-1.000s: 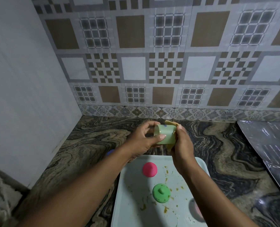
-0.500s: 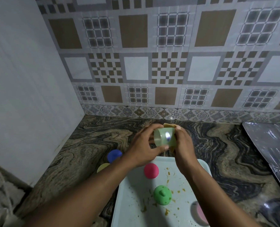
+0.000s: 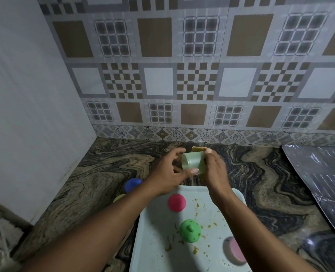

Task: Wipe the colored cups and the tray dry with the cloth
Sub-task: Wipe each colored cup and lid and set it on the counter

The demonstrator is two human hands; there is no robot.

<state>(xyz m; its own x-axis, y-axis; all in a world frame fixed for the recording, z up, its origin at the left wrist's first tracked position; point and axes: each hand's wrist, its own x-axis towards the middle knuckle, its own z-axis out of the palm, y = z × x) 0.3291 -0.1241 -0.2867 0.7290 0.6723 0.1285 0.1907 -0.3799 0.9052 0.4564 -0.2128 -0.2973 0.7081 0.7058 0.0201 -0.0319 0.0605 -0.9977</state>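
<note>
A pale green translucent cup (image 3: 194, 162) lies on its side in the air above the counter, mouth toward the left. My left hand (image 3: 168, 173) grips it with thumb below and fingers behind. My right hand (image 3: 214, 171) holds a yellow-brown cloth (image 3: 199, 149) against the cup's base; most of the cloth is hidden. On the white tray (image 3: 152, 242) stand a red cup (image 3: 176, 202) and a green cup (image 3: 190, 230), both upside down, and a pink cup (image 3: 236, 252) lies at the right. Yellowish specks dot the tray.
A blue cup (image 3: 132, 184) and a yellow cup (image 3: 118, 197) stand upside down on the marbled counter, left of the tray, partly behind my left forearm. A foil-covered sheet (image 3: 319, 177) lies at the right. A white side wall closes the left; tiles close the back.
The cup has turned in my hands between the frames, while the cloth stays pressed at its base. The view has shifted a little, bringing the blue and yellow cups into sight.
</note>
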